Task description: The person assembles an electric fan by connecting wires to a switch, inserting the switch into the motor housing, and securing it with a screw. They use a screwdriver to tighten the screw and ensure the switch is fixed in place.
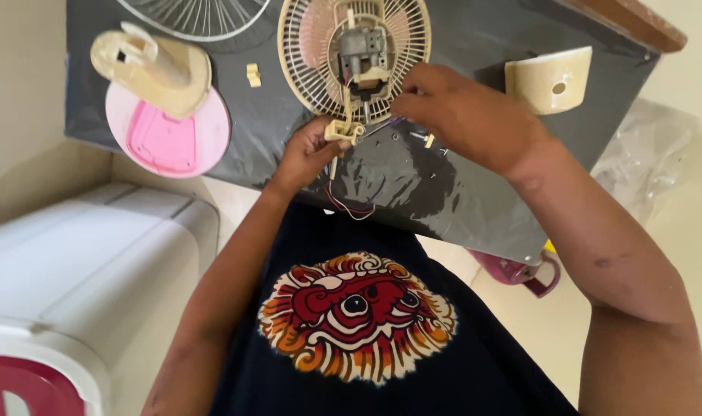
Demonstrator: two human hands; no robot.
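Cream plastic fan parts lie spread on a worktop (474,200) covered w/ dark grey sheeting. Rear grille (305,58) lies flat at top centre, w/ the bare motor (359,50) mounted at its hub. Left hand (309,150) is at the near rim of the grille; its fingers (337,142) are closed around a small cream switch block (343,131), from which thin wires (349,206) hang over the worktop edge toward the torso. Right hand (459,115) is curled just beside the block, fingertips bunched at the grille rim; what it grips, if anything, is hidden, so cannot tell. A slim dark shaft shows between the two hands, possibly a tool. Fan base (154,73) rests on a pink round plate (170,131) at far left, well apart; a wire guard (193,15) lies above it; a cream housing shell (547,77) sits at right; a small clip (253,75) lies beside the grille. Risks, as judged: dangling wires may snag or pull off their terminals if the block is tugged; small loose bits near the right hand may roll off the slick sheeting; excess force may crack the plastic block.
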